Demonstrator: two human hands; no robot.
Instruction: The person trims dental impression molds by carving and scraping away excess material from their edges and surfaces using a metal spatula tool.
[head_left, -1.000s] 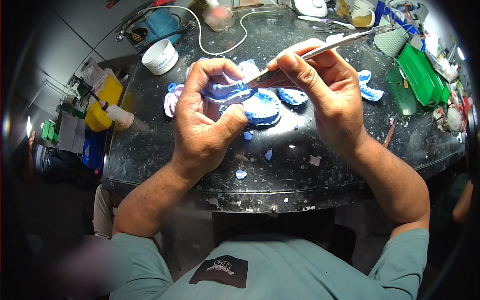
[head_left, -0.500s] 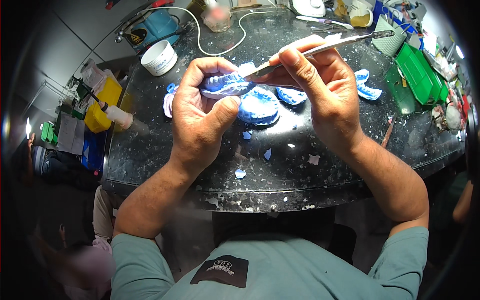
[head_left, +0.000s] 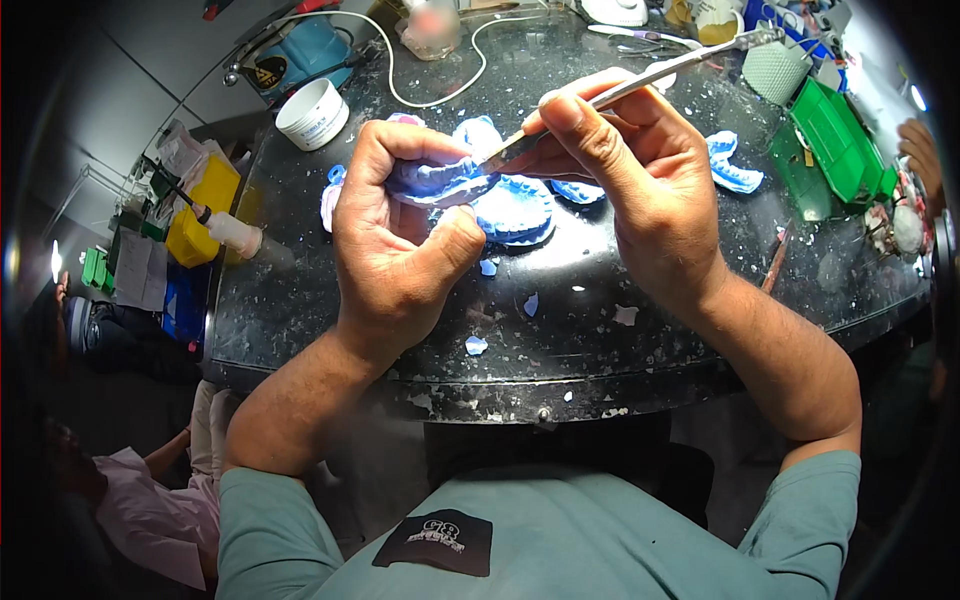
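Note:
In my left hand (head_left: 395, 260) is a blue dental cast (head_left: 435, 183), gripped between thumb and curled fingers. My right hand (head_left: 660, 200) holds a long metal instrument (head_left: 680, 65) like a pen, its near end at the cast's upper right part, though the exact tip is hard to see. Behind and below the held cast, another blue cast (head_left: 515, 220) lies on the black worktop (head_left: 540, 370); a partly hidden one (head_left: 575, 192) and a horseshoe-shaped one (head_left: 737, 172) are to the right. Small blue chips (head_left: 476, 345) lie below my hands.
A white tub (head_left: 312, 115) and blue machine (head_left: 310, 55) stand at back left, a yellow bin (head_left: 200, 215) at left, green trays (head_left: 835, 140) at right. A seated person (head_left: 150, 510) is at lower left; another person's hand (head_left: 920, 155) shows at the right edge.
My hands have shifted slightly left, still holding cast and instrument. The person at lower left has come more into view, and another person's hand has appeared at the right edge.

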